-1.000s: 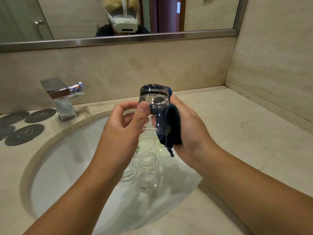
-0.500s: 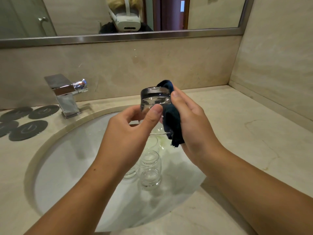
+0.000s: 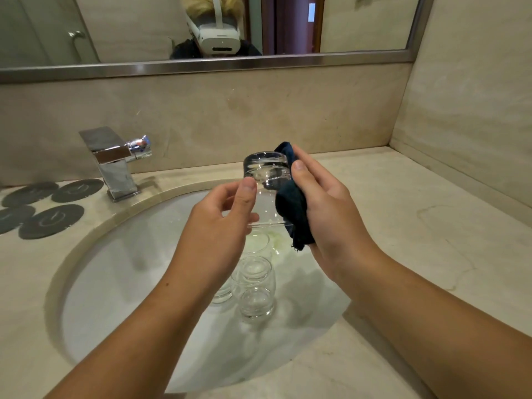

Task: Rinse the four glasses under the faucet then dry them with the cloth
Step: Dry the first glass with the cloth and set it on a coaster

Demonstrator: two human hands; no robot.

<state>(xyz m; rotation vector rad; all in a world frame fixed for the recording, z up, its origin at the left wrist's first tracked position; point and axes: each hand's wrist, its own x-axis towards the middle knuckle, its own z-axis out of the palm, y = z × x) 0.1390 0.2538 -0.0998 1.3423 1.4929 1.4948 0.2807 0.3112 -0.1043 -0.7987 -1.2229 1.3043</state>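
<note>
Glass (image 3: 266,180) clear, upside down, dark blue cloth (image 3: 293,208) alongside

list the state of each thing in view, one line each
held glass, upside down, above the sink, gripped by left hand
cloth, bunched, pressed to the glass side by right hand
glasses in basin, unheld, one partly hidden
faucet, no water running
coasters, flat on the counter

White headset (image 3: 219,38), white strap (image 3: 216,7) overhead; dark top (image 3: 182,50); bare forearms (image 3: 149,326).
</note>
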